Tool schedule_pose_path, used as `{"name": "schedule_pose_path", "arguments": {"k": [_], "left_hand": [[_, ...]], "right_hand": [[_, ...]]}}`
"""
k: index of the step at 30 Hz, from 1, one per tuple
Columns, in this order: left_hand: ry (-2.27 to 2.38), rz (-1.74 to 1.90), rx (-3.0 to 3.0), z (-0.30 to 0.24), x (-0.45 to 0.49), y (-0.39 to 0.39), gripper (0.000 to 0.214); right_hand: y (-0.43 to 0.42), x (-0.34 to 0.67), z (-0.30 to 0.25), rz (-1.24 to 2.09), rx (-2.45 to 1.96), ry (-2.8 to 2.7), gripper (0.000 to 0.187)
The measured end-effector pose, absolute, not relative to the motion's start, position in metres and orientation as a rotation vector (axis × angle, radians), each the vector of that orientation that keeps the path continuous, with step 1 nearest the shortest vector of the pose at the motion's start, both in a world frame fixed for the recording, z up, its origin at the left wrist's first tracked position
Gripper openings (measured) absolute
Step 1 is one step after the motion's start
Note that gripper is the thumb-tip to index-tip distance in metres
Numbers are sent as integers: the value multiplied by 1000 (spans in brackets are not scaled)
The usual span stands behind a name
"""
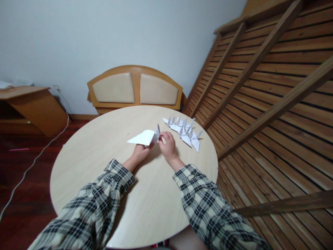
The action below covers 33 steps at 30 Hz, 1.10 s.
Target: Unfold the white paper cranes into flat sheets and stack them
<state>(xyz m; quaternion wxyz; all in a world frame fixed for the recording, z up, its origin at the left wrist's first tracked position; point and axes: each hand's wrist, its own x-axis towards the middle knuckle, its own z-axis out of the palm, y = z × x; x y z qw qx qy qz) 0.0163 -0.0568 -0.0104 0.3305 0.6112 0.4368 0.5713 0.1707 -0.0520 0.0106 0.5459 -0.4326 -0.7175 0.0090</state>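
Note:
A white folded paper crane (143, 137) is held above the middle of the round table, one wing spread out to the left and a pointed end standing up. My left hand (142, 152) grips it from below, with its fingers partly hidden under the paper. With bent fingers, my right hand (168, 144) pinches the crane's right end; the exact spot under the fingertips is hard to make out. To the right of that hand, several finished-looking white paper cranes (185, 137) sit grouped together on the tabletop.
The pale round wooden table (85, 156) stands before me. A headboard (136, 86) with cream panels is behind it, and a slatted wooden frame (275, 114) leans close along the right. At left are a wooden desk (39, 107) and a white cable (35, 161) on the floor.

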Motion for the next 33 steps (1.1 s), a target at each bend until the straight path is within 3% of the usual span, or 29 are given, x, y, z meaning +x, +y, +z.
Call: {"name": "schedule_pose_path", "arguments": {"k": [6,12,24,33], "left_hand": [[1139,1519,1502,0,14,-63,30],[1139,1471,1411,4,12,-72,46],[883,1497,870,14,19,-78,35],[680,1305,514,26,22,-84,19]], "right_hand": [[-50,175,13,-6,-1046,-1758,27],[-57,174,19,-30,-1030,-1801,28],[-69,164,23,14,-1008,-1776,22],[-71,161,19,1,-962,-1750,22]]}}
